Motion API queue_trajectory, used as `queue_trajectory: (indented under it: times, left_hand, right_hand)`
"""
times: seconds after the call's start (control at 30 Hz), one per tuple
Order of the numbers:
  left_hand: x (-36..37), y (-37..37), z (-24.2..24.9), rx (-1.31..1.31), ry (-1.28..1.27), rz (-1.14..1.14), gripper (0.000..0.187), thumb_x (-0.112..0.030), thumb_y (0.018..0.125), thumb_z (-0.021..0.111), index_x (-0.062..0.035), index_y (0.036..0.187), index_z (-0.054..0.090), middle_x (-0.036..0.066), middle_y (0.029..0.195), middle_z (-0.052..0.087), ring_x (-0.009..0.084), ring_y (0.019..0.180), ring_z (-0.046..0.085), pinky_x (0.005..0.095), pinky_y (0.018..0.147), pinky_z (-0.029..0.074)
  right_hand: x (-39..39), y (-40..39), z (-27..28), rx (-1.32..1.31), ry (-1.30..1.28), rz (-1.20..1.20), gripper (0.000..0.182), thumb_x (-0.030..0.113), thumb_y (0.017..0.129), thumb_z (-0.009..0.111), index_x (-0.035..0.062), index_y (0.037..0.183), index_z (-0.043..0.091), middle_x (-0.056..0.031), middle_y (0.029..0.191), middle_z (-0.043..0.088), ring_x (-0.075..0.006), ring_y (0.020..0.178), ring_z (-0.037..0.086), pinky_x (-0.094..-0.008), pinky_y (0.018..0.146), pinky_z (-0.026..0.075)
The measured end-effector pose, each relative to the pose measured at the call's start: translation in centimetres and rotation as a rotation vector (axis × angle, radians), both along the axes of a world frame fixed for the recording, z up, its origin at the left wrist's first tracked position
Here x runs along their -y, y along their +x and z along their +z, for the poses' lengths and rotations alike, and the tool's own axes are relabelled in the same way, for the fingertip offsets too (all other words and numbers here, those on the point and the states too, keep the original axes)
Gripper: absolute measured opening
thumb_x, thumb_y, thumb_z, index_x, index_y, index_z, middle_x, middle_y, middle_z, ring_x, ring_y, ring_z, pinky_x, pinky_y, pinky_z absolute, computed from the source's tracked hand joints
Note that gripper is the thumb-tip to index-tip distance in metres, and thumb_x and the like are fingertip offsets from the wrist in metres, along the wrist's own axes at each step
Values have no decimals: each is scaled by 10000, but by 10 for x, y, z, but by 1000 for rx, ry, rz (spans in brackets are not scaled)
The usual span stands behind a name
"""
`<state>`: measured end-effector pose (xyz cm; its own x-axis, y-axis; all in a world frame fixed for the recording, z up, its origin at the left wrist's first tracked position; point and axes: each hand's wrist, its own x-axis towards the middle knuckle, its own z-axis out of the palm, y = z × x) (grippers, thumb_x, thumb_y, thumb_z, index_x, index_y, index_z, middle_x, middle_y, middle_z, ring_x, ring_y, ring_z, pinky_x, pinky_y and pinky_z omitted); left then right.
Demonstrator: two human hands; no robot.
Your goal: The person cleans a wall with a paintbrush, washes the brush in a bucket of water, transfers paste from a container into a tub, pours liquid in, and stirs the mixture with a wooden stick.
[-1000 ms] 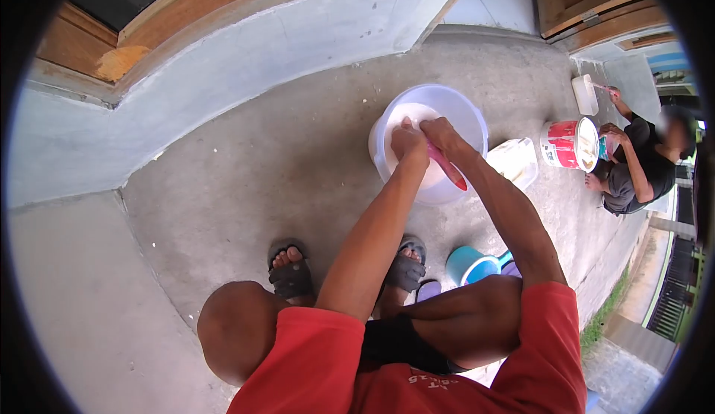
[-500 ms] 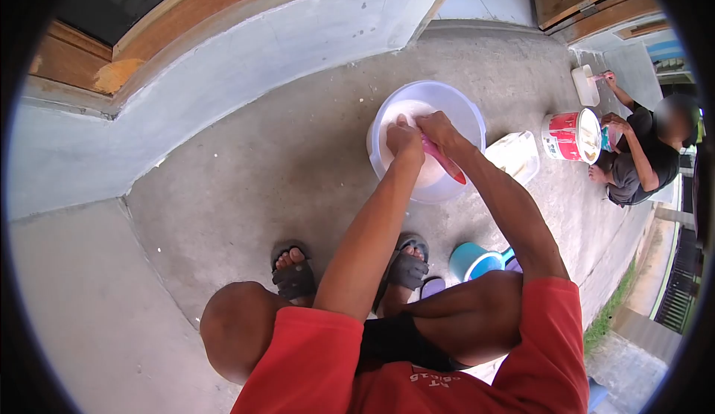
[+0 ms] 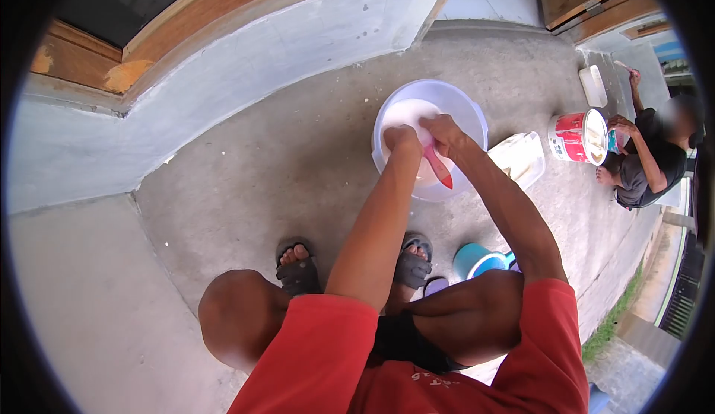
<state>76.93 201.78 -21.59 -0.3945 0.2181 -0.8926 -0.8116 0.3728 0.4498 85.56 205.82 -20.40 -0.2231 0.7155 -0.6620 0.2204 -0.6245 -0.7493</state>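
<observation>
A pale lilac basin (image 3: pixel 474 112) with foamy whitish water stands on the floor ahead of me. Over the foam, my right hand (image 3: pixel 445 132) is closed around the upper end of a brush (image 3: pixel 438 168). Its red handle points down toward the near side of the basin, and its bristles are hidden by the hand and foam. My left hand (image 3: pixel 403 138) is bent down into the foam just left of the brush, with its fingertips out of sight.
A clear container (image 3: pixel 523 159) lies right of the basin, near a red-and-white bucket (image 3: pixel 572 138). A turquoise dipper (image 3: pixel 474 260) stands by my right foot. At far right another person (image 3: pixel 652 164) crouches, holding a brush. A white tub (image 3: pixel 593 86) stands nearby; a wall (image 3: pixel 246 64) runs at left.
The brush handle has swung left and now points more steeply downward. My left hand has dipped slightly deeper into the foam. The other person's raised hand has moved away from the white tub.
</observation>
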Motion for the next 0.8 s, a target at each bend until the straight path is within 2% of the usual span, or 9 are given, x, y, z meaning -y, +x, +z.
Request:
queue_trajectory:
  times: [0.07, 0.2, 0.3, 0.37, 0.4, 0.57, 0.7, 0.77, 0.8]
  left_hand:
    - [1, 5, -7, 9, 7, -41, 365, -48, 899, 559, 97, 1232, 591, 236, 1218, 641, 328, 983, 688, 427, 785, 582]
    - [-5, 3, -29, 189, 25, -61, 353, -74, 919, 514, 64, 1228, 612, 225, 1230, 637, 346, 977, 691, 440, 786, 582]
    - [-2, -1, -26, 203, 86, -35, 385, -163, 955, 485, 48, 1256, 599, 223, 1265, 616, 343, 1073, 646, 454, 841, 563]
    - [-2, -5, -23, 217, 147, -1, 429, -253, 992, 456, 32, 1285, 586, 222, 1299, 595, 340, 1168, 601, 469, 896, 545]
    - [-2, -7, -22, 223, 178, 18, 454, -297, 1010, 441, 24, 1299, 580, 221, 1317, 584, 338, 1216, 579, 476, 924, 536]
    - [-6, -2, -40, 322, 317, 96, 528, -349, 1038, 365, 28, 1390, 476, 232, 1407, 498, 354, 1274, 526, 454, 970, 523]
    - [5, -2, 5, 231, 235, 93, 497, -292, 1032, 378, 42, 1387, 473, 246, 1391, 508, 366, 1208, 579, 450, 928, 548]
    - [15, -1, 7, 128, 229, -8, 453, -240, 1014, 418, 43, 1356, 509, 245, 1350, 543, 362, 1161, 608, 453, 914, 555]
    - [16, 0, 4, 25, 222, -108, 411, -189, 996, 457, 43, 1324, 545, 243, 1308, 578, 358, 1113, 636, 456, 900, 561]
  right_hand:
    - [1, -6, 10, 239, -11, 51, 220, 93, 935, 569, -96, 1037, 616, -139, 936, 650, -226, 721, 647, -386, 506, 513]
    - [-5, 3, -37, 271, 2, -15, 321, 214, 942, 625, -96, 1025, 634, -121, 836, 642, -217, 679, 626, -381, 498, 484]
    - [-14, 7, -52, 479, 247, 478, 392, 282, 972, 597, -99, 1055, 638, -119, 844, 645, -233, 688, 623, -394, 531, 499]
    - [3, -6, -6, 47, -1, -204, 358, 224, 961, 608, -114, 1074, 637, -137, 871, 646, -236, 727, 639, -389, 550, 512]
    - [5, -7, 15, 44, -1, -203, 358, 224, 961, 608, -114, 1074, 637, -137, 871, 646, -236, 727, 639, -389, 550, 512]
    - [8, -1, 32, 192, 57, 195, 473, 206, 905, 664, -145, 1193, 533, -159, 987, 621, -248, 763, 658, -382, 599, 541]
    - [-5, -4, -27, 201, 158, 101, 361, 154, 884, 627, -114, 1126, 618, -187, 948, 670, -286, 798, 693, -384, 700, 567]
    - [-7, -6, -27, 684, 410, 394, 290, 137, 863, 573, -78, 1011, 699, -239, 952, 714, -332, 892, 719, -402, 777, 573]
    - [-8, -8, -28, 683, 414, 398, 290, 137, 863, 573, -78, 1011, 699, -239, 952, 714, -332, 892, 719, -402, 777, 573]
